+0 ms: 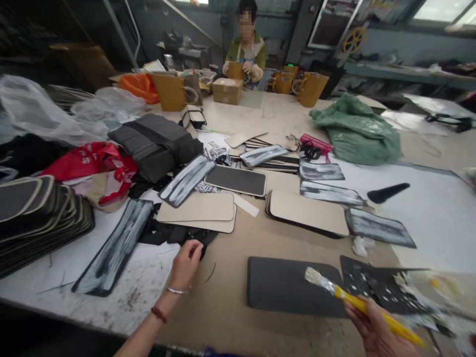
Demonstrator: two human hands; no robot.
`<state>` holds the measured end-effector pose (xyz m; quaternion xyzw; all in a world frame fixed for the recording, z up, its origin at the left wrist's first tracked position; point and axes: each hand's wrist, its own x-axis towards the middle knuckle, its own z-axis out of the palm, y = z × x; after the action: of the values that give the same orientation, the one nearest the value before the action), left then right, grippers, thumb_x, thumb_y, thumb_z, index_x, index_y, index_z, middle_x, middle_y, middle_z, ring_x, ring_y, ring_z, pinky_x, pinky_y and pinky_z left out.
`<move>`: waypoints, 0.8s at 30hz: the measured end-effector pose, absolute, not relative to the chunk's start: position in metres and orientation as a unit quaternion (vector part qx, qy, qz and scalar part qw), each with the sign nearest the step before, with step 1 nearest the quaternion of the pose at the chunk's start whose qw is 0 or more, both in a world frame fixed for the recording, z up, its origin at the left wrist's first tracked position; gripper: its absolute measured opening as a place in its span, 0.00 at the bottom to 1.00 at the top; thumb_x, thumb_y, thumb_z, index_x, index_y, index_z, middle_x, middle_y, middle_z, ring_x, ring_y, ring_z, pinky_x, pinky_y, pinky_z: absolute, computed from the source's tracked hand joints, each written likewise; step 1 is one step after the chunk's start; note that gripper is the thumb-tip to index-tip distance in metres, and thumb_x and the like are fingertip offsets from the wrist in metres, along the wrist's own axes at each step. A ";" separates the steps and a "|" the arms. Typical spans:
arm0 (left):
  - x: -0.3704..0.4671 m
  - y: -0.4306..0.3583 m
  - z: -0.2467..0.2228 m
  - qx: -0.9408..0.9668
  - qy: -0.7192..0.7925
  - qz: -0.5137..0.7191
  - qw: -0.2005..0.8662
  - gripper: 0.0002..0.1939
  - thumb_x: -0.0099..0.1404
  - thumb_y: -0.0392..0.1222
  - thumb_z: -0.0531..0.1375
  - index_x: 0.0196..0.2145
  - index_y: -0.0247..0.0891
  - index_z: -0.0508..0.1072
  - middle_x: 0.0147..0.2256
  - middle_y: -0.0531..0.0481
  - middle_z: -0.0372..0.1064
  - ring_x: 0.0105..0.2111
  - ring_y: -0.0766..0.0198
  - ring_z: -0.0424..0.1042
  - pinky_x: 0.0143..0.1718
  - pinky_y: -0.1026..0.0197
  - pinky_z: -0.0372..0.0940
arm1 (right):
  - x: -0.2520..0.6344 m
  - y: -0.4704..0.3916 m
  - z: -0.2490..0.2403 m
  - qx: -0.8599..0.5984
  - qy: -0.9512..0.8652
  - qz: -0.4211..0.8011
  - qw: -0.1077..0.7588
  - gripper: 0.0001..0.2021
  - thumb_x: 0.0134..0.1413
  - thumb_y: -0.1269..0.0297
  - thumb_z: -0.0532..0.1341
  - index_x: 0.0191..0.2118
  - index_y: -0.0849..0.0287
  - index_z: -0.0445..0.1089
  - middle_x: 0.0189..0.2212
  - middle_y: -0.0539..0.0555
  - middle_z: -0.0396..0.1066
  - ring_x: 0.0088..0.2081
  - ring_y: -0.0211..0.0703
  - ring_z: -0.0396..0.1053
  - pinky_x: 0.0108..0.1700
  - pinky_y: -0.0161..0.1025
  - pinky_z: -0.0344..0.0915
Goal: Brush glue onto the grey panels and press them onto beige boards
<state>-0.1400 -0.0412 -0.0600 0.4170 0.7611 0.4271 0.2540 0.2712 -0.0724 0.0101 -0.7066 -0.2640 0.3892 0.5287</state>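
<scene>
A paintbrush (345,295) with a yellow handle lies in the grip of my right hand (379,329). Its pale, glue-stained bristles are over a dark grey rounded panel (290,287); I cannot tell whether they touch it. My left hand (186,263) has its fingers curled together near black scraps (171,233), and anything between them is too small to make out. Beyond it lie beige rounded boards (201,208). Black panels streaked with white glue, such as one at the left (115,248) and one at the right (381,225), are spread around.
Dark-edged panels are piled in a stack (40,218) at the left, near a dark grey stack (156,144). A green plastic bag (360,129) and black-handled tool (388,192) lie right. Across the table, a person (245,54) handles a brown piece behind a cardboard box (227,91).
</scene>
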 end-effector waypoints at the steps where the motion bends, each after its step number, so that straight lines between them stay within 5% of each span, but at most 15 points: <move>1: -0.115 -0.057 -0.060 0.508 0.720 0.399 0.253 0.07 0.58 0.44 0.55 0.32 0.40 0.70 0.30 0.50 0.70 0.32 0.62 0.70 0.38 0.59 0.66 | 0.261 -0.078 0.014 -0.694 -0.240 0.391 0.555 0.18 0.33 0.52 0.68 0.29 0.60 0.69 0.30 0.56 0.73 0.30 0.48 0.72 0.34 0.42 0.73; 9: -0.006 -0.107 -0.065 0.825 0.470 0.280 0.142 0.18 0.59 0.34 0.55 0.47 0.41 0.67 0.47 0.43 0.68 0.51 0.53 0.63 0.48 0.46 0.64 | 0.183 -0.066 -0.001 -0.662 -0.307 0.454 0.511 0.22 0.40 0.49 0.65 0.34 0.64 0.69 0.29 0.55 0.73 0.30 0.46 0.72 0.33 0.39 0.73; 16: -0.002 -0.101 -0.076 0.827 0.482 0.263 0.123 0.18 0.56 0.30 0.56 0.44 0.43 0.70 0.46 0.45 0.70 0.46 0.54 0.66 0.43 0.49 0.66 | 0.151 -0.054 -0.021 -0.646 -0.340 0.483 0.484 0.22 0.39 0.45 0.63 0.31 0.62 0.68 0.24 0.53 0.72 0.28 0.46 0.72 0.32 0.40 0.72; 24: -0.006 -0.100 -0.077 0.844 0.462 0.252 0.101 0.20 0.56 0.29 0.56 0.46 0.44 0.69 0.46 0.46 0.69 0.46 0.54 0.65 0.42 0.51 0.66 | 0.257 -0.055 -0.025 -0.722 -0.328 0.355 0.495 0.21 0.41 0.47 0.62 0.34 0.62 0.68 0.26 0.55 0.73 0.29 0.48 0.72 0.36 0.42 0.71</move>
<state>-0.0057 -0.0995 -0.0772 0.8444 0.4617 0.2525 0.1006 0.2568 -0.0554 -0.0248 -0.7224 -0.3277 0.3549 0.4947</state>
